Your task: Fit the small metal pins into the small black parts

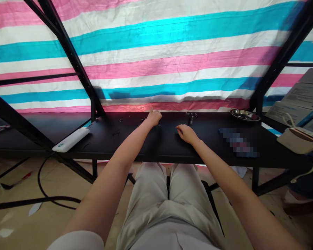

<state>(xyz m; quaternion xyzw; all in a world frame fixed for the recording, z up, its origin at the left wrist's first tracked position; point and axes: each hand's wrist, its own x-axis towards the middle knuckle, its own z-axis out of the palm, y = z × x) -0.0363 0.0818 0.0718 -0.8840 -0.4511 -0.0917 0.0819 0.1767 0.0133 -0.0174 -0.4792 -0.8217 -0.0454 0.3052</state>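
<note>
On far side of black bench [101, 139]: small dark stick [191, 120] straight ahead of right hand [187, 134], long axis pointing away from person; right hand nearer than left. Right hand half-open, fingers resting on bench, nothing visible in it. Left hand [153, 118] curled at far edge, just beside tiny dark parts [144, 120]; grip unclear. White oblong device [71, 139] at left: blue mark, unreadable.

Printed sheets [299, 97]: rows of small print, too small to read.
White block [71, 139]: small blue mark near one end, illegible.
Pixelated patch [238, 142]: blurred, nothing legible.
Overall: no readable text, brand or number.
</note>
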